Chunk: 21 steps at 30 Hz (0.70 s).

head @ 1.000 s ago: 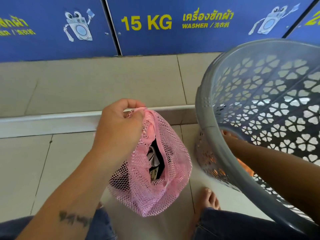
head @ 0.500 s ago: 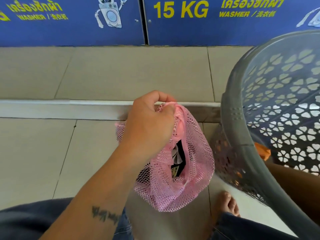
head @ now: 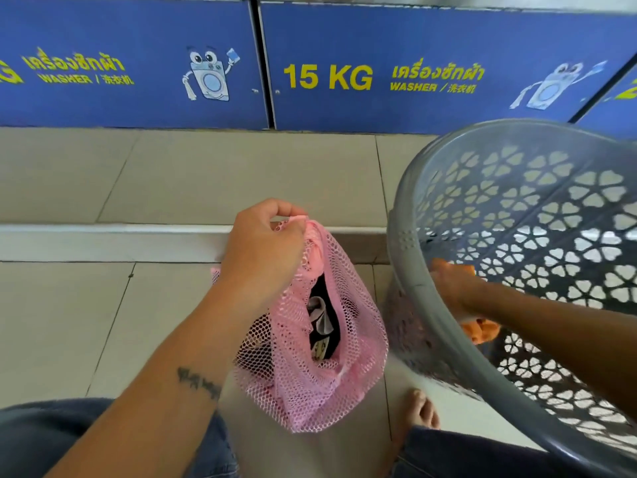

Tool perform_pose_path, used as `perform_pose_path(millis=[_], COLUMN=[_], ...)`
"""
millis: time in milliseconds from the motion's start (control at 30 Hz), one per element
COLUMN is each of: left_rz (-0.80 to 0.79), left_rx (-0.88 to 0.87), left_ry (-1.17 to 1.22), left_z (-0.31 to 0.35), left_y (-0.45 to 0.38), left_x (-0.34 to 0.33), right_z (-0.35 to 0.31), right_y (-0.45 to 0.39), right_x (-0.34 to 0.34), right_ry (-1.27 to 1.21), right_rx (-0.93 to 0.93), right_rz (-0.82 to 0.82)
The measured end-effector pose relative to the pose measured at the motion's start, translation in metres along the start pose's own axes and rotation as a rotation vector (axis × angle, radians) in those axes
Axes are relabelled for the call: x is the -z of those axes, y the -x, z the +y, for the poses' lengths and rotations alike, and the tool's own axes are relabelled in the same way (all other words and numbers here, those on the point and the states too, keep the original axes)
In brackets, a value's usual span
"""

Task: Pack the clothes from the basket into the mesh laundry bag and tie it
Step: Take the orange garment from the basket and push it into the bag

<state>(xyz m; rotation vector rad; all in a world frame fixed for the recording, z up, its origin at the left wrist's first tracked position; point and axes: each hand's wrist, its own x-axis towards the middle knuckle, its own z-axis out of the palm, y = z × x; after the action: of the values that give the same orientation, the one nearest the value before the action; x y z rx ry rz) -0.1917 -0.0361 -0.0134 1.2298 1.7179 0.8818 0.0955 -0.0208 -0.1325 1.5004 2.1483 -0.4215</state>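
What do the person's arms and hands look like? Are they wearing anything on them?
Both arms are bare, with no sleeves, gloves, watch or rings that show. The left forearm has a small dark tattoo near the wrist side, like a short line of writing. The left hand and right hand are bare too. Below are dark blue jeans and a bare foot.

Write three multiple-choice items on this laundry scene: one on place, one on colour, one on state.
1. Where is the right hand?
A. Inside the grey perforated plastic basket
B. On the tiled floor
C. In the bag

2. What colour is the garment it grips?
A. Blue
B. Orange
C. White

3. The pink mesh laundry bag held by the left hand is:
A. Tied shut
B. Empty
C. Open, with dark clothing inside

Answers: A, the arm crosses the basket rim; B, orange cloth shows around the hand; C, the mouth gapes over black fabric.
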Motion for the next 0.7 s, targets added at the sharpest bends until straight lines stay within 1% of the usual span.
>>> perform_pose_path(millis=[67,200,300,433,500,567,700], left_rz=[0.028,0.063,0.037,0.028,0.043,0.059,0.079], left_rx=[0.061,0.104,0.122,0.125,0.113,0.1,0.146], left_ry=[0.059,0.217,0.254,0.258,0.25,0.233,0.313], left_z=[0.003,0.009,0.005,-0.004,-0.005,-0.005,-0.009], left_y=[0.002,0.014,0.031,0.05,0.056,0.062,0.07], left_x=[0.003,0.012,0.022,0.042,0.054,0.067,0.086], right_z=[0.002,0.004,-0.006,-0.035,-0.058,-0.084,-0.147], right_y=[0.021,0.086,0.129,0.167,0.181,0.191,0.201], right_x=[0.022,0.079,0.11,0.153,0.172,0.186,0.193], right_ry=[-0.055,-0.113,-0.075,0.026,0.061,0.08,0.093], right_rx=[-0.009,-0.136,-0.147,-0.126,-0.093,-0.06,0.012], right_rz=[0.098,0.322,0.541,0.738,0.819,0.861,0.927])
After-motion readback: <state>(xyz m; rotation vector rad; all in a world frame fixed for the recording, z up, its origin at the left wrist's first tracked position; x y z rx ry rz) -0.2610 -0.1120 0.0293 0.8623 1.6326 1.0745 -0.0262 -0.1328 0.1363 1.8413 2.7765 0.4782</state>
